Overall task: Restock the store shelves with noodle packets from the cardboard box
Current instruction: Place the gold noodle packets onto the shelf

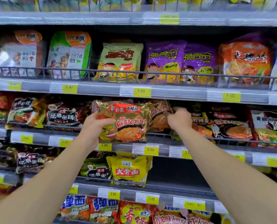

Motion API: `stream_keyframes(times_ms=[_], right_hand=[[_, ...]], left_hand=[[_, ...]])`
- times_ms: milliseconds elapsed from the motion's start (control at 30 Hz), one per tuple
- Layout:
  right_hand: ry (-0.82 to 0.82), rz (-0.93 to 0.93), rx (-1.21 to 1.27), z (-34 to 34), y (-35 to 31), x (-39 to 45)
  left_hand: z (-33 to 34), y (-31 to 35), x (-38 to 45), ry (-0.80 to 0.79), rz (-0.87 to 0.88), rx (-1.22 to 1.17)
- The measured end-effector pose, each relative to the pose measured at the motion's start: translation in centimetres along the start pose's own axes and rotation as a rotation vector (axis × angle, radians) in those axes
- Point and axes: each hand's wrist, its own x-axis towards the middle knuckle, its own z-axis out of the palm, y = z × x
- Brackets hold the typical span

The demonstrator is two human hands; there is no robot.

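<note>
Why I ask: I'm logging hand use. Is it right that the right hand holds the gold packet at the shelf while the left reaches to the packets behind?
Not quite: the hands are swapped. In the head view the left hand holds the gold packet at the shelf, while the right hand reaches to the packets behind.

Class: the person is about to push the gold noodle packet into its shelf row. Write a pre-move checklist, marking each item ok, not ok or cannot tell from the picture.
1. Left hand has a firm hold on the gold packet: ok, fingers and thumb wrap its left edge.
2. Right hand is holding the packet behind aside: cannot tell, its fingers curl at that packet's top corner, but the grip is hidden.
3. Packet faces front, label upright: ok.
4. Packet is above the rail: not ok, its lower edge hangs in front of the rail.
5. Space in the row for it: cannot tell, the packet hides it.
6. Price tag matches: cannot tell.
</note>
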Motion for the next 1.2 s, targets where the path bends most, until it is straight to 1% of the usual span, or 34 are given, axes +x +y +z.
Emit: stream_keyframes(times_ms=[100,200,267,333,367,433,467,500,567,600,633,667,733,767,800,833,900,967,1100,1200], right_hand=[[-0.087,0.032,-0.082,0.7,0.0,0.8],[-0.150,-0.050,-0.244,0.6,-0.4,0.9],[-0.153,-0.109,-0.321,-0.1,-0.6,0.4],[-0.105,-0.145,-0.325,-0.6,0.0,0.2],[-0.071,-0.166,-0.265,-0.9,0.3,0.0],[-0.058,-0.233,0.008,-1.9,1.0,-0.2],[-0.112,-0.269,0.173,-2.4,1.2,-0.5],[-0.213,-0.309,0.278,-2.8,1.5,-0.9],[-0.441,-0.357,0.321,-3.1,2.2,-1.6],[-0.483,-0.366,0.286,-3.0,2.5,-1.8],[-0.469,-0.379,0.273,-2.8,2.8,-2.0],[-0.416,-0.405,0.291,-2.5,2.9,-2.1],[-0.244,-0.445,0.338,-2.6,2.8,-2.3],[-0.164,-0.440,0.340,-2.7,2.7,-2.4],[-0.118,-0.417,0.327,-2.7,2.8,-2.3],[-0.113,-0.383,0.295,-2.5,3.0,-2.1],[-0.174,-0.318,0.162,-2.2,3.2,-1.9],[-0.230,-0.310,0.096,-2.1,3.3,-1.8],[-0.221,-0.343,0.073,-1.7,2.7,-1.1],[-0.227,-0.266,-0.020,-0.7,2.5,0.0]], left_hand=[[0.3,0.1,-0.2,0.034,0.021,-0.001],[0.7,0.1,-0.3,0.046,0.032,0.011],[1.1,0.1,-0.4,0.056,0.035,0.016],[1.6,0.2,-0.5,0.053,0.040,0.012],[1.8,0.2,-0.6,0.046,0.040,-0.005],[2.4,0.0,-0.6,0.054,0.034,-0.054],[2.7,-0.1,-0.6,0.050,0.035,-0.070],[3.2,-0.3,-0.7,0.038,0.044,-0.074],[4.6,-0.6,-0.9,0.006,0.079,-0.062],[5.3,-0.8,-1.0,-0.004,0.095,-0.045],[6.2,-1.0,-1.0,-0.019,0.115,-0.018],[6.9,-1.0,-1.0,-0.029,0.136,0.023],[8.1,-1.0,-0.4,-0.032,0.192,0.143],[8.5,-0.9,0.1,-0.021,0.215,0.213],[8.9,-0.8,0.4,-0.017,0.227,0.280],[9.2,-0.7,0.7,-0.019,0.223,0.343],[9.5,-0.7,1.0,-0.029,0.200,0.466],[9.4,-0.6,1.0,-0.021,0.206,0.584],[8.3,-1.2,1.8,0.035,0.201,0.716],[9.5,-1.2,2.3,0.107,0.152,0.963]])
